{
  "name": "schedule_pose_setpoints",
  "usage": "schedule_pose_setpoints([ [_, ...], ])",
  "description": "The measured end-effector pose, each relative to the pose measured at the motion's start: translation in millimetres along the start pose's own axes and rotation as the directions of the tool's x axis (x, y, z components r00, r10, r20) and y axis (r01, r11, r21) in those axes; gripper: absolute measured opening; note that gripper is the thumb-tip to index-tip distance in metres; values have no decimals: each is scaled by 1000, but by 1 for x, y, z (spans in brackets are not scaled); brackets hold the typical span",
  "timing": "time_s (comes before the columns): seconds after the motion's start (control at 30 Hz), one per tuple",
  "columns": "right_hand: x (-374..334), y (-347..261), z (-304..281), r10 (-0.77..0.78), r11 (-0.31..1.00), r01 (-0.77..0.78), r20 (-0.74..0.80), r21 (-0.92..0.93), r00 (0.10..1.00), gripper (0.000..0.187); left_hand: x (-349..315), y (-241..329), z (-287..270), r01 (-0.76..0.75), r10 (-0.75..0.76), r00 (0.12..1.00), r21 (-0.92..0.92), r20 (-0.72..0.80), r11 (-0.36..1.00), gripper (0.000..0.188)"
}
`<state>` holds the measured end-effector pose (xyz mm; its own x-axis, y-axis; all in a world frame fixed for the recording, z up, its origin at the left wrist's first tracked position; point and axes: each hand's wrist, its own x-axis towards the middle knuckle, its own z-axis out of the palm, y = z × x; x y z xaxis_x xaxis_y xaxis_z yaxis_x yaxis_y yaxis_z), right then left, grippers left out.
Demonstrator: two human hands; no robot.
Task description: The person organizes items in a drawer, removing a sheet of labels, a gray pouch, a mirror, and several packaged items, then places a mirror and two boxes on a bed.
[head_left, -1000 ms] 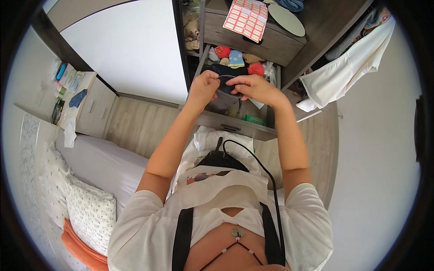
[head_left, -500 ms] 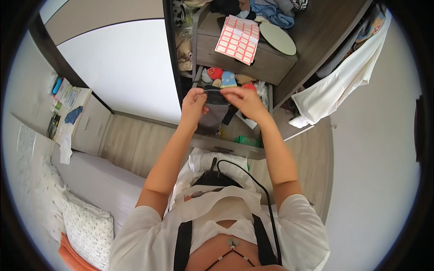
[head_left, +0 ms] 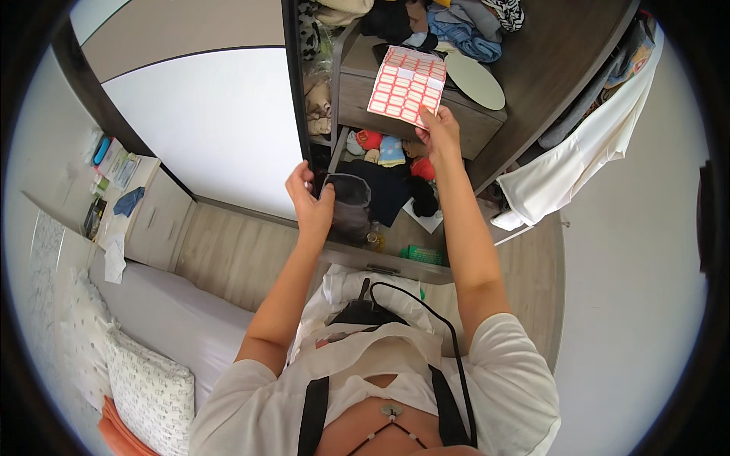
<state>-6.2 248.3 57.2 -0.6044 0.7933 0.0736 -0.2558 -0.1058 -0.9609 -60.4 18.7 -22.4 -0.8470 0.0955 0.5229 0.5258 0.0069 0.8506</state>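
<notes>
Two hands apart: left hand (head_left: 310, 201) at ten o'clock, thumb against rim of dark pouch (head_left: 350, 205), grip unclear; right hand (head_left: 442, 138) at one, pinching corner of label sheet (head_left: 407, 85). Pouch at eleven, over drawer (head_left: 351, 257). Sheet already gripped; pouch mouth not closed.

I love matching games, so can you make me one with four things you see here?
Things:
1. label sheet
2. dark pouch
3. small box in the drawer
4. big hanging cloth

Clues:
A. green
B. at the left hand
C. plain white
D. at the right hand

Pairs: 1-D, 2-B, 3-A, 4-C
</notes>
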Motion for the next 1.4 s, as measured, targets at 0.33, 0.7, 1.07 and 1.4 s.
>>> schedule_pose_setpoints([
  [0.33,-125,0,-27,98,995,-105,319,4,943,20,21,52,-8,706,-151,666,-552,730,444,54],
  [0.7,-169,13,-30,86,992,-52,316,-114,945,41,-13,58,-10,698,-247,665,-467,705,543,38],
  [1.07,-166,14,-26,13,989,24,255,-143,967,39,-24,69,-12,609,-163,727,-516,667,602,35],
  [1.4,-149,20,-58,-134,986,94,315,139,940,9,-17,68,-19,868,-175,451,-384,875,315,23],
])
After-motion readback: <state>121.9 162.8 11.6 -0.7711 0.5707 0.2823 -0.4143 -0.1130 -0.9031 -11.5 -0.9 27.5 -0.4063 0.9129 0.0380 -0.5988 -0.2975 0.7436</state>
